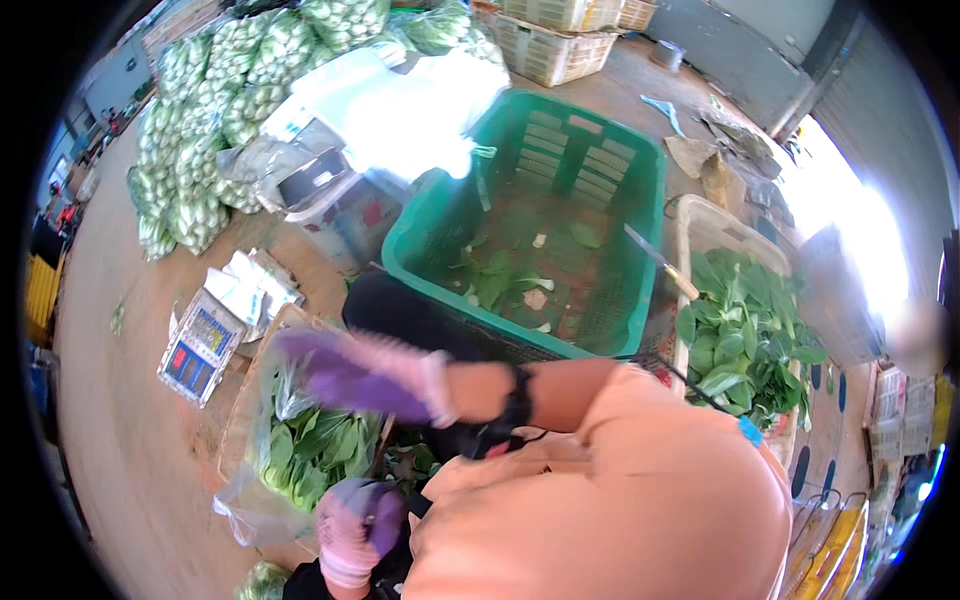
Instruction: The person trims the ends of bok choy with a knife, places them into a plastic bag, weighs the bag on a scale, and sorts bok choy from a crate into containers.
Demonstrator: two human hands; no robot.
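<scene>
**Gloved hands at a clear bag of leafy greens**

Taking the middle of the view as the hub of the dial, with twelve at the top edge, the greens (320, 455) sit between seven and eight o'clock, bunched inside a clear plastic bag (262, 520) with their leaves lying side by side.

The right hand (360, 375), in a purple and pink glove, stretches out at eight o'clock, above the greens in the view. It is blurred; its fingers look extended, but whether it grips or touches anything I cannot tell. A dark watch (517, 395) circles that wrist.

The left hand (360, 530), similarly gloved, is at seven o'clock, just beside the bag. Its fingers look bent, though how far they close, and on what, cannot be made out.

At nine o'clock a scale (205, 345) rests on the floor (120, 400), near some white packets (245, 285). Filled bags of pale-stalked vegetables (215, 120) are heaped at ten. Toward one o'clock stands a large green crate (632, 190) with a few loose leaves (495, 285) at its bottom. A knife (680, 280) lies at the crate's right side, and more greens (740, 330) fill a white crate (715, 215) at three.
</scene>
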